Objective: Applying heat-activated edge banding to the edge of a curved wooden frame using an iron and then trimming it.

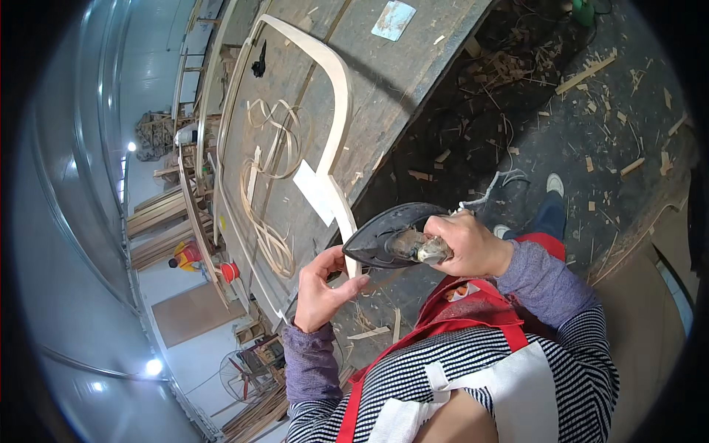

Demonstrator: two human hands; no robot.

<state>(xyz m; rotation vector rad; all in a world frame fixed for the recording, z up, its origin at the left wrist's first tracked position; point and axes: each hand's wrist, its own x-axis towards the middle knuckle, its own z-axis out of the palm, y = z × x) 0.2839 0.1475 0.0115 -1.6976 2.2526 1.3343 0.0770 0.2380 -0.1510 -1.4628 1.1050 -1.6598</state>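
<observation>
My right hand point(473, 242) is wrapped round the worn handle of a dark clothes iron point(380, 232). The iron is tilted, its pointed tip towards my left hand, against the edge of a pale curved wooden frame point(339, 111). My left hand point(323, 289) is closed on the near end of that frame, thumb on one side and fingers on the other, close to the iron's tip. Whether a thin edge strip lies under the iron cannot be seen. A frayed, pale cord point(493, 184) trails away beyond my right hand.
The frame lies along a worn workbench point(369, 125). On it are loose coils of thin wood strip point(267, 240), a white sheet point(314, 193), a light blue sheet point(394, 20) and a small black object point(258, 60). Wood scraps point(587, 74) litter the floor. Another person point(187, 255) is far left.
</observation>
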